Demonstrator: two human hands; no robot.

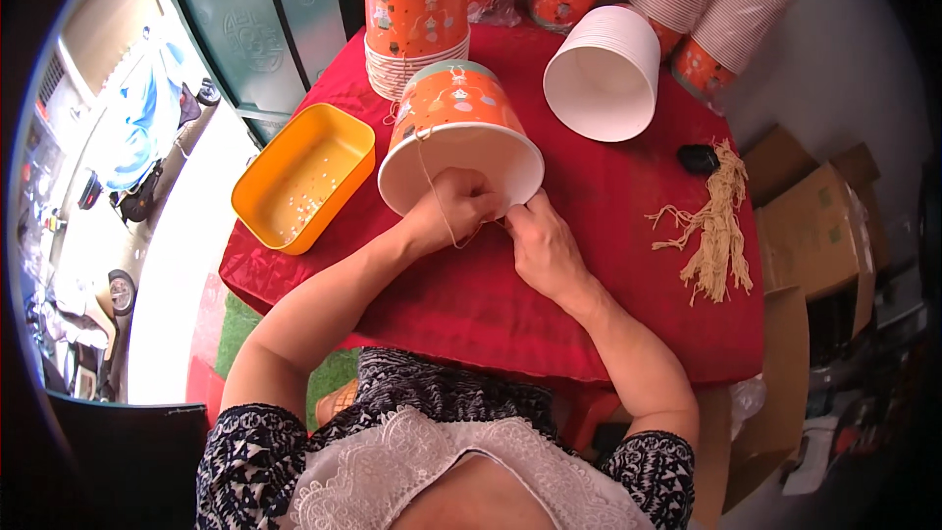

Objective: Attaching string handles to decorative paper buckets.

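Observation:
A paper bucket [459, 103], orange with a green base band, lies tilted on the table with its white mouth toward me. A thin beige cord [439, 198] hangs from the upper left of its rim and loops down to the near rim. My left hand [453, 208] reaches into the mouth, fingers closed in a pinch at the near rim beside the cord. Against the same part of the rim, from outside, my right hand [543, 247] pinches with thumb and forefinger. The cord runs in between the two hands; the fingertips partly hide it.
A yellow tub [257, 198] with small pale bits stands left. Stacked buckets [415, 10] rise behind, and an empty white bucket [601, 74] lies right of the middle. A bundle of beige cords [721, 226] lies by a black object [698, 158]. Cardboard boxes [814, 231] stand beyond the red-covered table.

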